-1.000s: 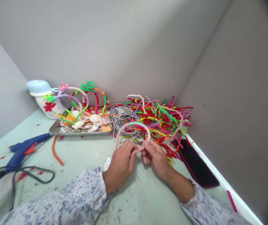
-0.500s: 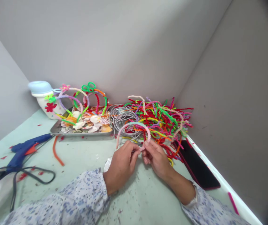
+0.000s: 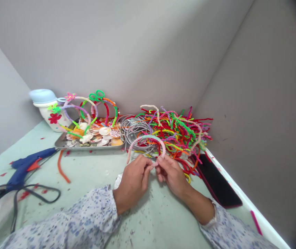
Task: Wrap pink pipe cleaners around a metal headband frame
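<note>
Pale green, the table (image 3: 91,173) runs out of frame. The left hand (image 3: 133,181) and right hand (image 3: 172,174) pinch the band (image 3: 148,137), arched before the wires (image 3: 135,129); fingers hide its lower end, blurring whose grip is tighter.

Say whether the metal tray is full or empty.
Mostly full: shells cover much of the metal tray, with coloured hoops above them.
</note>
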A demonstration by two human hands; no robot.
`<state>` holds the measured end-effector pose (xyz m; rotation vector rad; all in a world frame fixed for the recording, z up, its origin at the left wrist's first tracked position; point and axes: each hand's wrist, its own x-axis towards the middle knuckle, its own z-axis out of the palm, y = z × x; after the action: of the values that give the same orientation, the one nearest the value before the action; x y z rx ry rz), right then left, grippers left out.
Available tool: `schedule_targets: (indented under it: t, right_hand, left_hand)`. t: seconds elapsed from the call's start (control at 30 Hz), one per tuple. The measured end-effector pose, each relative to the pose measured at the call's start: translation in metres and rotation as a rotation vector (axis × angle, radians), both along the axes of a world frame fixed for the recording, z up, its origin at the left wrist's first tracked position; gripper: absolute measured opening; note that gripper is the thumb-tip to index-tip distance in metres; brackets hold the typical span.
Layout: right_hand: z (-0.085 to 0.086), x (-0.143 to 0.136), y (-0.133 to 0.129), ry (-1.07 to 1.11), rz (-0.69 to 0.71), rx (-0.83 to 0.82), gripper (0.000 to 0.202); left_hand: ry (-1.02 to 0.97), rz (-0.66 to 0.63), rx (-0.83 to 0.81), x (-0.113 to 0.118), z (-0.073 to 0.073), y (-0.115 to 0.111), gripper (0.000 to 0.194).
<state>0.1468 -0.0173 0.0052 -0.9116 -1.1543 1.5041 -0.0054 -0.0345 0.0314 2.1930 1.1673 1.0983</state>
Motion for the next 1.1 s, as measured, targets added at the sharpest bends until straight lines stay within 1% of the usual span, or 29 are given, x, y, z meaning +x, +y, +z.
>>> schedule_targets:
  t: [0.13, 0.27, 0.57, 0.83, 0.97, 1.1]
  right_hand:
    - [0.0021, -0.0006, -0.0012, -0.020, 0.010, 0.044, 0.026]
    - [0.0059, -0.0019, -0.0023, -0.058, 0.016, 0.075, 0.023]
    - [0.0064, -0.0028, -0.0015, -0.072, 0.006, 0.051, 0.023]
    - [0.0070, -0.0027, -0.0020, -0.099, 0.005, 0.032, 0.026]
    - [0.0077, -0.0028, -0.0014, -0.092, 0.005, 0.004, 0.026]
    - [0.0093, -0.0041, -0.0003, -0.078, -0.013, 0.001, 0.026]
  left_hand:
    - [-0.007, -0.006, -0.014, 0.0003, 0.0008, 0.0001, 0.017]
    - [-0.014, 0.025, -0.034, 0.0012, -0.0005, 0.0012, 0.017]
    - [-0.010, 0.035, -0.024, 0.0013, -0.0044, 0.0027, 0.014]
    - [0.047, 0.006, 0.005, -0.0010, -0.0017, 0.0044, 0.018]
    - [0.043, 0.026, -0.005, 0.0001, -0.0031, 0.0052, 0.017]
    - [-0.001, 0.051, -0.039, 0.0013, -0.0049, 0.0062, 0.016]
